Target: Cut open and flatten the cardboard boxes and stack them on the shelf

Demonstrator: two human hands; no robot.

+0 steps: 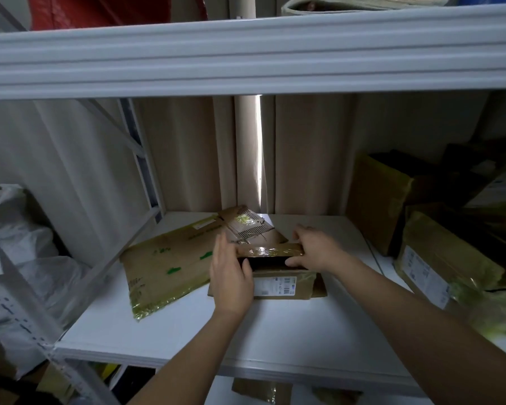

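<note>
At the centre of the frame, a little below the middle, a small cardboard box point(278, 276) sits on the white shelf point(164, 325); its upper side gapes open as a dark slot, and a white printed label faces the camera on its near wall. The left hand point(231, 276) lies against the box's left end, fingers straight and together, the palm pressed flat to the cardboard; nothing is curled round the box on that side. The right hand point(316, 252) comes in from the lower right; its fingers bend over the taped flap point(268, 249) along the far edge of the opening while the thumb reaches under it, so this hand grips the flap; the flap's tape shines yellowish.

Left of the box, and partly behind it, a flattened cardboard sheet point(164, 267) lies on the same shelf, slanting from the lower left toward the centre; it bears green marks and a rim of yellowish tape along its near edge; its far end carries a striped printed panel, tilted up near the beige curtain point(187, 153) at the back; a bright slit of light runs down the curtain's middle.

At the right of the frame stand more taped boxes point(438, 267), one with a white label, another behind it in shadow; they are well apart from the hands. At the left, beyond the shelf's metal frame, white plastic bags point(21, 244) are heaped. Across the top runs the front rail of the upper shelf point(246, 54); something red shows above it at upper left.
</note>
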